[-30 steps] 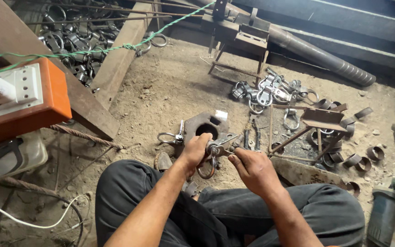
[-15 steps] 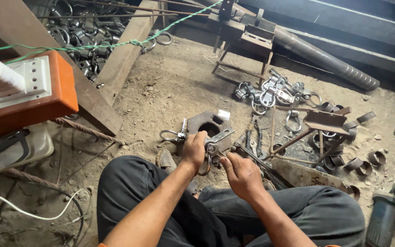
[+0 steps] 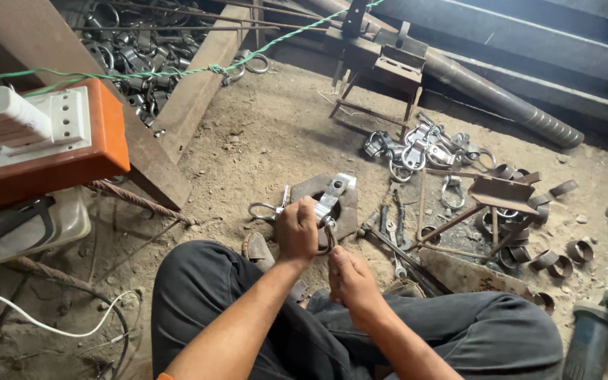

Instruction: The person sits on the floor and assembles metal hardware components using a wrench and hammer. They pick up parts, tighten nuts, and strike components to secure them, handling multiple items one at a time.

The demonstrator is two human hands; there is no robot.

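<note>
Clamp ring (image 3: 328,238) sits between left hand (image 3: 297,229) and right hand (image 3: 348,276).

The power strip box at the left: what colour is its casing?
Orange casing with a white socket face, seen in the head view.

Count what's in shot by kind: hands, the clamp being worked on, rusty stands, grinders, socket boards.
Bare hands: 2 (left hand, right hand)
Bright steel clamp in both grips: 1
Rusty welded steel stands: 2
Angle grinder with green disc: 1
Orange socket board: 1
Total: 7
</note>
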